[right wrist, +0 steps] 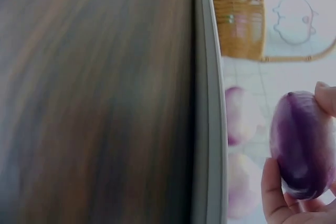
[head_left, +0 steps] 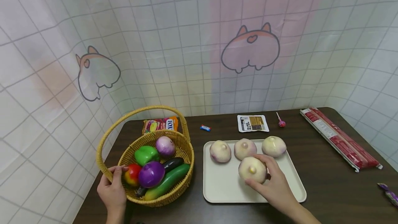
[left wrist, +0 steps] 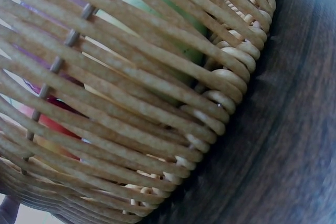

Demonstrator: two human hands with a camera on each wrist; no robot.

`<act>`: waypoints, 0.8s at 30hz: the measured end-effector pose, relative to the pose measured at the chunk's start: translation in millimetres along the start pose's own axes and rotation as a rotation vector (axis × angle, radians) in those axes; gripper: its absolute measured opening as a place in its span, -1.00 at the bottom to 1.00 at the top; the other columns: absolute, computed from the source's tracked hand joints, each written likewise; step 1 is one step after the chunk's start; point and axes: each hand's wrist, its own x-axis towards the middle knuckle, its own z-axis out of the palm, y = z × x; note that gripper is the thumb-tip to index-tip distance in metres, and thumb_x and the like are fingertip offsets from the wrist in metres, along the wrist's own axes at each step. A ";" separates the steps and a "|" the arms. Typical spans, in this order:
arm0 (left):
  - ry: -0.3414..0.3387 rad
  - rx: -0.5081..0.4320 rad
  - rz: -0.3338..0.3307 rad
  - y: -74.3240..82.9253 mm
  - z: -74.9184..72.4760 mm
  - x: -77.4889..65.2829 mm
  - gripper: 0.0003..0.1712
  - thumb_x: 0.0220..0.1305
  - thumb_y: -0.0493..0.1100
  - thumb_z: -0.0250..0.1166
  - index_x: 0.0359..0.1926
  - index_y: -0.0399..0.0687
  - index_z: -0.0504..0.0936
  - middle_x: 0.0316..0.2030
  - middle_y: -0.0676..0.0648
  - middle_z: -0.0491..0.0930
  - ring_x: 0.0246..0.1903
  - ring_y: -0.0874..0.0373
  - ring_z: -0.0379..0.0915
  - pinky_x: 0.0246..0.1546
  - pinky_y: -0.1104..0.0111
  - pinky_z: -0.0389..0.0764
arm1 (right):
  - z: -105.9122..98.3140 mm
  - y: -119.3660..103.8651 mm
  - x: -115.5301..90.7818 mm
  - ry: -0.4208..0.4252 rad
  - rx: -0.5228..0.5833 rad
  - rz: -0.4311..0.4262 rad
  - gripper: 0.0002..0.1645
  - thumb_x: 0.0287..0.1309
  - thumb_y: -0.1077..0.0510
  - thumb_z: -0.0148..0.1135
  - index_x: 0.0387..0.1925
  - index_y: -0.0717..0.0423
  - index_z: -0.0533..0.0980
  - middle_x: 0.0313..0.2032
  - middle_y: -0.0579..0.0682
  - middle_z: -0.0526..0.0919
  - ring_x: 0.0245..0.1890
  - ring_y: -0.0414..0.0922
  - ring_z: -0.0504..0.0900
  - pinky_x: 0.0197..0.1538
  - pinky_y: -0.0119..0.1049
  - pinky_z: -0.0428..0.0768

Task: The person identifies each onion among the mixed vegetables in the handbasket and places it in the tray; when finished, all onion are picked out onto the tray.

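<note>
My right hand (head_left: pixel 276 184) grips a toy turnip (head_left: pixel 252 170), pale on top, above the cream tray (head_left: pixel 217 187). In the right wrist view the turnip's purple underside (right wrist: pixel 302 145) shows between thumb and fingers. Three similar turnips, left (head_left: pixel 220 151), middle (head_left: pixel 245 148) and right (head_left: pixel 274 146), sit along the tray's far side. At the left, my left hand (head_left: pixel 112 189) holds the wicker basket (head_left: pixel 175 193) by its rim at the handle's base. The left wrist view shows mostly the basket's woven side (left wrist: pixel 142 72); the left hand's grip is hidden there.
Inside the basket lie a green pepper (head_left: pixel 147 155), an onion (head_left: pixel 165 146), a purple round vegetable (head_left: pixel 151 174), a cucumber (head_left: pixel 169 181) and others. Behind are a snack bag (head_left: pixel 160 125), a small candy (head_left: pixel 205 128), a flat packet (head_left: pixel 253 123) and a lollipop (head_left: pixel 281 123). A long red package (head_left: pixel 340 139) lies right.
</note>
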 end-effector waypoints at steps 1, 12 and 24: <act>0.002 0.002 -0.001 -0.3 0.0 0.1 -0.78 0.31 -0.39 0.22 -0.27 -0.63 0.54 -0.54 0.12 0.69 -0.46 0.32 0.63 -0.24 0.56 0.53 | -2.4 1.5 -0.2 0.004 -0.006 0.009 -0.13 -0.25 0.20 0.64 0.17 0.09 0.43 0.06 -0.15 0.44 -0.08 -0.33 0.43 -0.28 -0.37 0.56; -0.002 -0.009 0.003 0.6 0.0 0.1 -0.78 0.32 -0.39 0.21 -0.27 -0.64 0.54 -0.53 0.10 0.69 -0.47 0.31 0.63 -0.25 0.56 0.54 | -32.2 20.4 -2.2 0.024 -0.043 0.151 -0.17 -0.14 0.16 0.59 0.21 0.10 0.41 0.05 -0.03 0.42 -0.13 -0.35 0.44 -0.22 -0.46 0.56; -0.001 0.005 -0.004 0.2 0.1 0.3 -0.77 0.32 -0.38 0.22 -0.26 -0.64 0.54 -0.53 0.12 0.69 -0.46 0.31 0.63 -0.24 0.56 0.54 | -47.7 33.7 -0.6 0.061 -0.171 0.123 -0.18 -0.16 0.12 0.61 0.18 0.14 0.43 0.06 -0.01 0.41 -0.15 -0.35 0.40 -0.18 -0.58 0.41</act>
